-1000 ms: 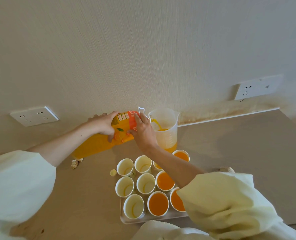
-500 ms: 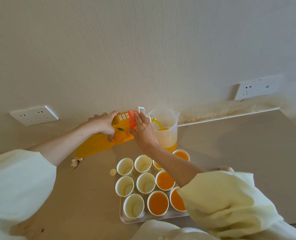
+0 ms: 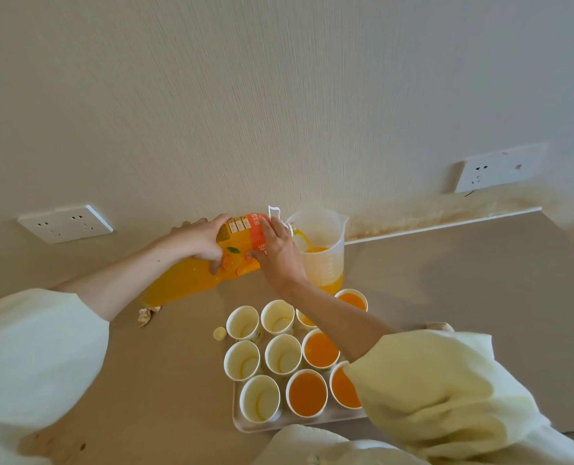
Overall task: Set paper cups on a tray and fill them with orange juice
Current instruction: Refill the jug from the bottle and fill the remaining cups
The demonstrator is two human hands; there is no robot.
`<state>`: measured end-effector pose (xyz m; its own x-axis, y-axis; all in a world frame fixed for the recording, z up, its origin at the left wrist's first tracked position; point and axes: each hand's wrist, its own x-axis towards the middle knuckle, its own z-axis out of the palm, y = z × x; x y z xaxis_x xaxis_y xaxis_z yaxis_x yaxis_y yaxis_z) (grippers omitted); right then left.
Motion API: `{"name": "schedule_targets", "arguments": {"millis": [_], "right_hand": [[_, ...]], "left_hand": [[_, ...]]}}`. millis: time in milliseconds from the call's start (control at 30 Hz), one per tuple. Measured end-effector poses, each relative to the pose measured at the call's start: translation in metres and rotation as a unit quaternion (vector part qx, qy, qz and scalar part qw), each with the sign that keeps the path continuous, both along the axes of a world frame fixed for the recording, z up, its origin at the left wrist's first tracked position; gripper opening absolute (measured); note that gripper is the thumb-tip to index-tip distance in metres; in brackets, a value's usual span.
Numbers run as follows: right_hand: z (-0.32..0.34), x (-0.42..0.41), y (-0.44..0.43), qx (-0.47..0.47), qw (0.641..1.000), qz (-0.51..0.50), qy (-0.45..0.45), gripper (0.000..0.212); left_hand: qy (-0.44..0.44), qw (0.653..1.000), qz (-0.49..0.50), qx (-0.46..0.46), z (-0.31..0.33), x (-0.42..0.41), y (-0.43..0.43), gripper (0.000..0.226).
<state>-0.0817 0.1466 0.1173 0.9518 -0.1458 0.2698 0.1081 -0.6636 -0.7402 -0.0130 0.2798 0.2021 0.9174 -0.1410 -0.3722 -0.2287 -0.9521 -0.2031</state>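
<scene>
An orange juice bottle (image 3: 191,280) is tipped almost flat, its neck over a clear plastic jug (image 3: 319,250). Juice streams from the neck into the jug, which holds some juice. My left hand (image 3: 200,241) grips the bottle at its label from above. My right hand (image 3: 279,253) holds the bottle near the neck. In front of the jug a white tray (image 3: 245,422) carries several paper cups. Several on the right hold juice, such as one cup (image 3: 307,394). Those on the left, such as another cup (image 3: 260,399), look empty. My right forearm hides part of one cup.
A small yellow bottle cap (image 3: 219,333) lies on the tan counter left of the tray, and a crumpled scrap (image 3: 146,316) lies below the bottle. The wall stands just behind the jug, with sockets at left (image 3: 65,224) and right (image 3: 495,169).
Juice keeps streaming from the tipped bottle into the jug. Both hands and the bottle stay in almost the same place.
</scene>
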Motion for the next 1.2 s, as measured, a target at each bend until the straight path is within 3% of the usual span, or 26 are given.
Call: {"name": "schedule_targets", "arguments": {"millis": [1200], "right_hand": [[-0.0003, 0.0000, -0.0013, 0.003, 1.000, 0.001, 0.002, 0.073]], "left_hand": [[0.001, 1.000, -0.002, 0.013, -0.0006, 0.0033, -0.0022, 0.132]]}}
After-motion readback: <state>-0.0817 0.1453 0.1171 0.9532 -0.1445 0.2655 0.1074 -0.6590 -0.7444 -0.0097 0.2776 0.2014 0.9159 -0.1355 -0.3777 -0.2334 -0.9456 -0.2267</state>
